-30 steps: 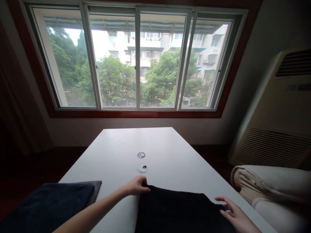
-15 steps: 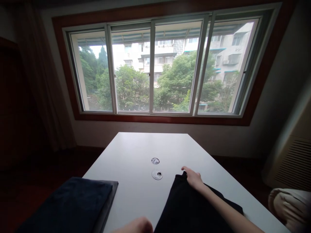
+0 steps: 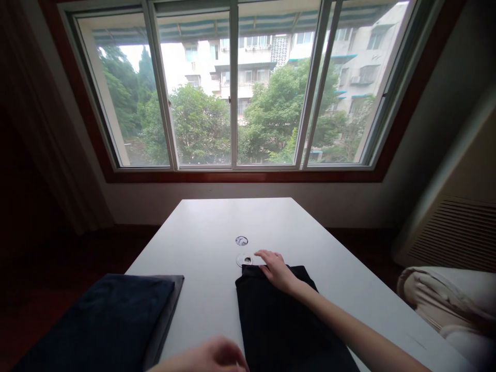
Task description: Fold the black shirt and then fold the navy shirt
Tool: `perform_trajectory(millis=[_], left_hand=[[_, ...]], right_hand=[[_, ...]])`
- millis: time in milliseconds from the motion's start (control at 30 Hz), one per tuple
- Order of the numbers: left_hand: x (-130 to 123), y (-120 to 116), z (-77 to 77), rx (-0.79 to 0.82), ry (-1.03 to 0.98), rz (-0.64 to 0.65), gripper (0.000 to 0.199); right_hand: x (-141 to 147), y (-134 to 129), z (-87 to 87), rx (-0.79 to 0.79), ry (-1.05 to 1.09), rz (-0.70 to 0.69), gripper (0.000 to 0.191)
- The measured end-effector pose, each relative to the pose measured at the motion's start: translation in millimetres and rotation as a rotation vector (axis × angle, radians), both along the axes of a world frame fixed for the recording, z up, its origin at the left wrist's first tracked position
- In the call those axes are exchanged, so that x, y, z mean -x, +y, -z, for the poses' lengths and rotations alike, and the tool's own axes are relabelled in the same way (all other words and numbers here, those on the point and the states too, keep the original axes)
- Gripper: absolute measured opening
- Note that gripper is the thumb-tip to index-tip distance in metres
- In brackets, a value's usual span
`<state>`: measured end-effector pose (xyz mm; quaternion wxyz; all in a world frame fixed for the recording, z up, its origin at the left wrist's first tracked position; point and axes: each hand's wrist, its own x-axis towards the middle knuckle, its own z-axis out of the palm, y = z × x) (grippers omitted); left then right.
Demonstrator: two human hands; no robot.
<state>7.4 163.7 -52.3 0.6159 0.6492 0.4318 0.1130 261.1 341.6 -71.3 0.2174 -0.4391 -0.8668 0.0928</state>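
On the table [image 3: 207, 299], black cloth [image 3: 287, 325], long axis running near to far. Over its far edge, right hand [image 3: 276, 269], fingers extended, thumb slightly apart. Beside its near left edge, left hand [image 3: 217, 354], blurred, grip impossible to tell.

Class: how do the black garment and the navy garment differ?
The navy garment shows a blue tint; the black garment shows none. The right hand is on the black garment; the navy garment has no hand on it. The navy garment overlaps grey cloth; the black garment lies on the white table. Both look folded.
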Motion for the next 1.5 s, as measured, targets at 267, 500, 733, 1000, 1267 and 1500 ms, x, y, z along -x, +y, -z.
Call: perform_trajectory(millis=[267, 500, 733, 1000, 1267, 1500], left_hand=[[-1, 119, -1.5, -0.515, 0.219, -0.183, 0.029], [-62, 161, -13.2, -0.763, 0.408, 0.029, 0.034], [-76, 182, -8.4, -0.847, 0.724, -0.042, 0.026], [-34, 180, 4.6, -0.561, 0.575, -0.077, 0.045], [-40, 185, 26.9, -0.401, 0.342, -0.209, 0.045], [-45, 191, 27.5, -0.385, 0.194, -0.268, 0.042]], right_hand=[[-155, -18, 7.3, 0.416, 0.193, 0.608, 0.045], [-183, -97, 7.5, 0.617, 0.374, 0.47, 0.054], [-163, -70, -16.3, 0.387, 0.39, 0.344, 0.041], [-106, -6, -12.1, 0.541, 0.175, 0.387, 0.037], [-96, 16, 10.8, 0.552, 0.171, 0.448, 0.023], [-110, 13, 11.1, 0.481, 0.197, 0.458, 0.018]])
